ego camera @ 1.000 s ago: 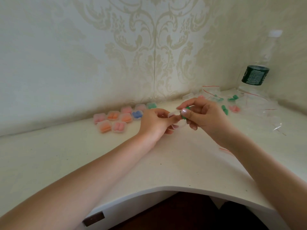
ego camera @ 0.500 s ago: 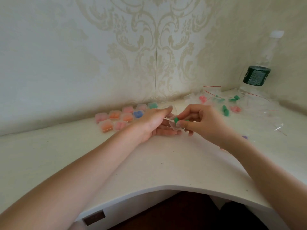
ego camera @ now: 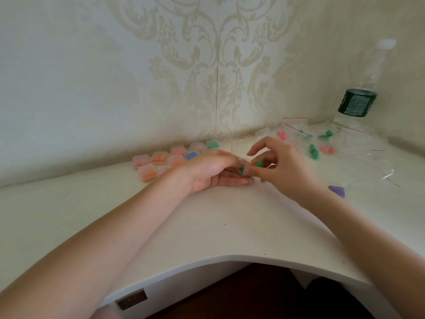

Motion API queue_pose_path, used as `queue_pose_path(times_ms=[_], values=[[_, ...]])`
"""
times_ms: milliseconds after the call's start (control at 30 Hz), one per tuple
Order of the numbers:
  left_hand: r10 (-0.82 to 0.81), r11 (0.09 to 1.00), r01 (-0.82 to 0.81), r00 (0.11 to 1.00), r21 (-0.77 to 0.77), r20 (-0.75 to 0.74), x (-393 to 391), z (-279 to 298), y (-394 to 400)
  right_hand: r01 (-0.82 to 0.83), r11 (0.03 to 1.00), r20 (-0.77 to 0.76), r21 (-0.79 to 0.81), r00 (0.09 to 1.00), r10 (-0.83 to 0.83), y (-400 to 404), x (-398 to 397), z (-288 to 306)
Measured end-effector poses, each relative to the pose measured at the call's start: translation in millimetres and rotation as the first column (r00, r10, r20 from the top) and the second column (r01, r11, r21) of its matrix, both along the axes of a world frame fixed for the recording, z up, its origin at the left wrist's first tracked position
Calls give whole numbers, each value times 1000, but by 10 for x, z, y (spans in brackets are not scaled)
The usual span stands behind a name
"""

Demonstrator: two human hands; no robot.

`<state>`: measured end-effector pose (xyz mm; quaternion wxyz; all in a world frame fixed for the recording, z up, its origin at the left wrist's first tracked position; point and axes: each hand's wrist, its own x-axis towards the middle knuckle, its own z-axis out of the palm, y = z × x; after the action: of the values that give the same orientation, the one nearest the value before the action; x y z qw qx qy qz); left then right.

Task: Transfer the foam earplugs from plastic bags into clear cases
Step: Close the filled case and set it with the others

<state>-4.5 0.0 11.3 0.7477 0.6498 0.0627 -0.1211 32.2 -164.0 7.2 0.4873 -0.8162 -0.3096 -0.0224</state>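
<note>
My left hand rests on the white desk and holds a small clear case between its fingers. A green foam earplug sits in that case. My right hand hovers right against it, thumb and fingers pinching a second green earplug, index finger lifted. Several filled cases with pink, orange, blue and green plugs lie in a cluster behind my left hand. Plastic bags with green and pink earplugs lie at the back right.
A clear water bottle with a dark green label stands in the right corner. Emptied bags with red strips spread over the right of the desk. A purple earplug lies beside my right forearm. The desk's curved front edge is near me.
Both hands have come down from mid-air to the desk. The green earplug that my right hand carried now sits in the case, and my right index finger has lifted.
</note>
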Motion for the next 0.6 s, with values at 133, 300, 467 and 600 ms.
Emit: queue_pose_path(times_ms=[133,300,467,600], values=[[47,999,-47,999,9,16,4,0,-6,54,981,-135,186,990,-29,-24,30,63],[80,990,-84,996,113,38,-22,15,-52,62,976,-224,208,975,-14,-78,69,49],[120,985,-125,991,117,54,-17,13,-45,12,986,-111,165,994,6,-69,93,57],[136,984,-144,988,102,73,-7,-13,-34,7,996,34,89,999,-10,-71,85,50]])
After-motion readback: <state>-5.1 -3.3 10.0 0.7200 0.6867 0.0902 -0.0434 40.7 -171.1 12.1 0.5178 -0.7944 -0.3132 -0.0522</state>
